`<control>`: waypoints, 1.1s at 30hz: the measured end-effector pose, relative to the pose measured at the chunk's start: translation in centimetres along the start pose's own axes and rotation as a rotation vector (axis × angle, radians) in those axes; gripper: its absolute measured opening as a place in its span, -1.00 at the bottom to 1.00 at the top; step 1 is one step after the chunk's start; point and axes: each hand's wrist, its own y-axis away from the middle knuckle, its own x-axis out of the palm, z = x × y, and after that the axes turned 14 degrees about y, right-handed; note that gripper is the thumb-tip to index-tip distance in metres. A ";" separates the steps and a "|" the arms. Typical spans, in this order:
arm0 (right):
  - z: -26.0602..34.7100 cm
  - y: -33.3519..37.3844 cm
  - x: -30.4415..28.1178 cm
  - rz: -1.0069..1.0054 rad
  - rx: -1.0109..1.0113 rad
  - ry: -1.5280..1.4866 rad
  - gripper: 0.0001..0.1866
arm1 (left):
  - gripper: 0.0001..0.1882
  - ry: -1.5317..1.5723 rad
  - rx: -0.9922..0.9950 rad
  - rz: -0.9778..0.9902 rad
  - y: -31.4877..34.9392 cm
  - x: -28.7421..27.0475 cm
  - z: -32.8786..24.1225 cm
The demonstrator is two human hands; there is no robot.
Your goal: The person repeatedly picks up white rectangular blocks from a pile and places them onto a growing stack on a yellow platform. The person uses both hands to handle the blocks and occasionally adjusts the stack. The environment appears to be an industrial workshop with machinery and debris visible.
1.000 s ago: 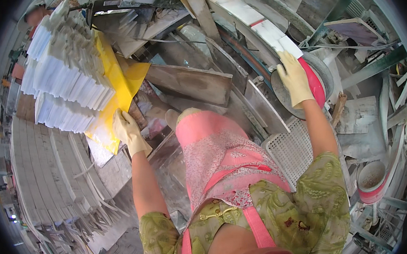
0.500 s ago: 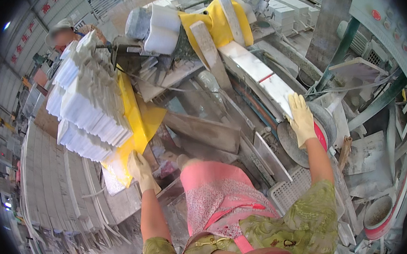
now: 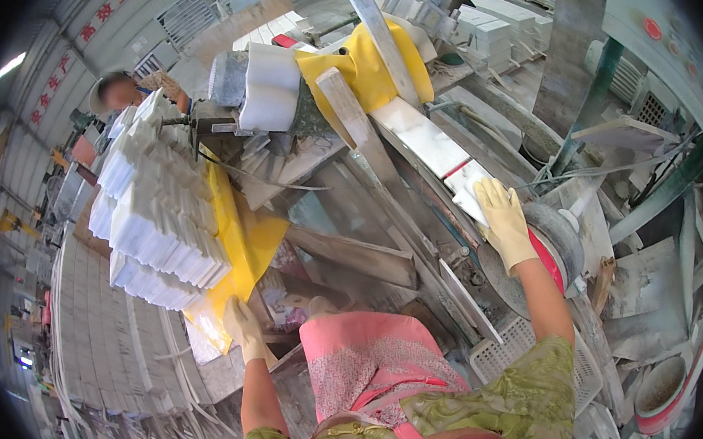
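My right hand [image 3: 504, 225], in a pale cream glove, lies palm down with fingers stretched out on the near end of a white stone strip [image 3: 465, 181]. A second white strip [image 3: 424, 139] lies end to end with it along the narrow machine bed, a red line at the joint. Just beside my right wrist is a red-edged round wheel [image 3: 548, 261]. My left hand [image 3: 244, 327], gloved alike, rests with fingers extended at the lower edge of a yellow sheet [image 3: 238, 239], holding nothing visible. Next to it rises a stack of white stone strips [image 3: 158, 212].
Yellow cloth [image 3: 372, 64] covers the machine's far part, with boards leaning across it. A control panel [image 3: 678, 55] hangs at upper right. A white plastic basket [image 3: 501, 359] stands below my right arm. Another person [image 3: 164, 85] is beyond the stack. Stone offcuts surround the machine.
The whole view has shifted somewhat. My right hand is slightly farther from the red-edged wheel, along the strip. My left hand stays by the yellow sheet.
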 end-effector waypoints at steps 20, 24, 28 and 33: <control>1.9 -7.9 -4.4 0.146 0.176 0.158 -0.42 | -0.69 0.093 -0.063 -0.155 0.1 -0.3 -1.0; 10.2 -8.2 -7.5 -0.033 0.012 -0.784 -0.46 | -0.69 0.170 -0.098 -0.174 -0.3 -0.3 -1.3; 26.3 -7.6 -10.7 0.181 -0.248 -1.344 -0.45 | -0.68 0.444 -0.231 -0.181 -0.5 -0.7 -0.1; 44.9 -1.3 -14.1 0.375 -0.320 -1.602 -0.58 | -0.60 0.601 -0.628 0.157 -4.7 -5.5 2.5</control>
